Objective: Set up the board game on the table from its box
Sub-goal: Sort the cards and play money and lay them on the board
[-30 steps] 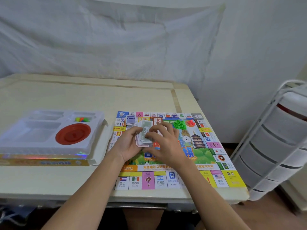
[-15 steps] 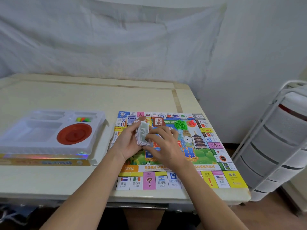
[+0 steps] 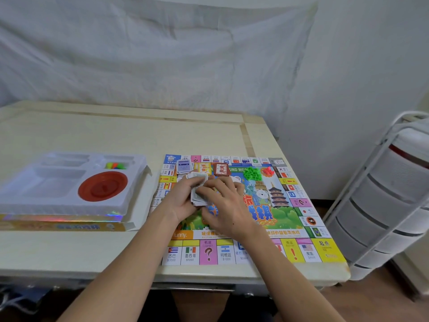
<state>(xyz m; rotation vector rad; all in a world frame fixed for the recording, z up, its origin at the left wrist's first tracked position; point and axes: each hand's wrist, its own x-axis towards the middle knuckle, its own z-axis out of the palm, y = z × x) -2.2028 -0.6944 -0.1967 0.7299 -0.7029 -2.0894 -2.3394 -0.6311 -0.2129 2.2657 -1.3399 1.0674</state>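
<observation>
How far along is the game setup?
Mostly done: the board lies open on the table, with card decks, green houses and red pieces on it. Both hands, left hand and right hand, hold the play money. The tray keeps a red disc and colored pawns.

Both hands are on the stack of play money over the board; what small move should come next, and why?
Probably square the play money and lay it on the board: the left hand grips it, the right hand fingers it, while card decks already lie set out.
</observation>
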